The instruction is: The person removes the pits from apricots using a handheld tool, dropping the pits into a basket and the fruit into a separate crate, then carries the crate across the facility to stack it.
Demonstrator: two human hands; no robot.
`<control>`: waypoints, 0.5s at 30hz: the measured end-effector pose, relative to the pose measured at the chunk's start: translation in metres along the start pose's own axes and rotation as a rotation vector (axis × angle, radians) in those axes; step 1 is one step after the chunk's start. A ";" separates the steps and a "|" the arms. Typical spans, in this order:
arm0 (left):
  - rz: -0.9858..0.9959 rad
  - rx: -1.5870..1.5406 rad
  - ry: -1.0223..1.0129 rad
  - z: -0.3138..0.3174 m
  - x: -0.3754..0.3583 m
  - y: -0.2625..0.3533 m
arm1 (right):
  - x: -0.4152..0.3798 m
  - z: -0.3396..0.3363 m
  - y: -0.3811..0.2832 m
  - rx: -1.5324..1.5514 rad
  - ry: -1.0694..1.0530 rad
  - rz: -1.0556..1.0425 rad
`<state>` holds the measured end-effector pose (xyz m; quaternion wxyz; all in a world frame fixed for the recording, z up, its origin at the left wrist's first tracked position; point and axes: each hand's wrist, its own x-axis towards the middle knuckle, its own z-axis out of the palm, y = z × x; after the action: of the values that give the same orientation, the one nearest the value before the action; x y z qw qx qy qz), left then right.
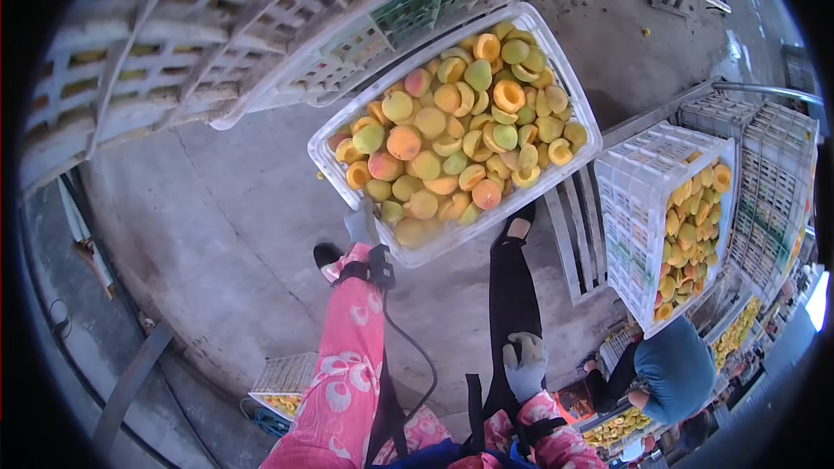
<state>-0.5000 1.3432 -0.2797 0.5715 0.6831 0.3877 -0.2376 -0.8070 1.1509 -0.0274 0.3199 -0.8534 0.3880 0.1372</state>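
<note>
A white plastic crate filled with halved, pitted yellow-orange fruit, apricots or peaches, is in front of me, tilted in the view. My left hand, in a grey glove, is closed at the crate's near-left corner; its fingertips are partly hidden by the rim. Down beside my right thigh hangs my right hand, also gloved. Its fingers are loosely bent and slightly apart, with nothing visible in them. A small black device with a cable is strapped at my left wrist.
Stacked lattice crates rise at the upper left. On the right, a crate of fruit halves stands by a slatted metal frame and more crates. A person in a blue-green top bends at the lower right.
</note>
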 end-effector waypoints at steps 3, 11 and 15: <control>0.015 -0.052 -0.068 0.005 -0.012 0.012 | -0.001 0.008 -0.009 -0.018 0.022 0.002; 0.033 -0.075 -0.248 -0.032 -0.004 -0.025 | -0.011 0.039 -0.032 -0.165 -0.041 -0.070; 0.005 0.009 -0.248 -0.066 -0.018 -0.060 | -0.002 0.051 -0.060 -0.290 -0.055 -0.100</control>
<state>-0.5660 1.4048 -0.2860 0.6127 0.6519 0.3113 -0.3206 -0.7631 1.2149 -0.0389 0.2102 -0.9048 0.3122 0.1990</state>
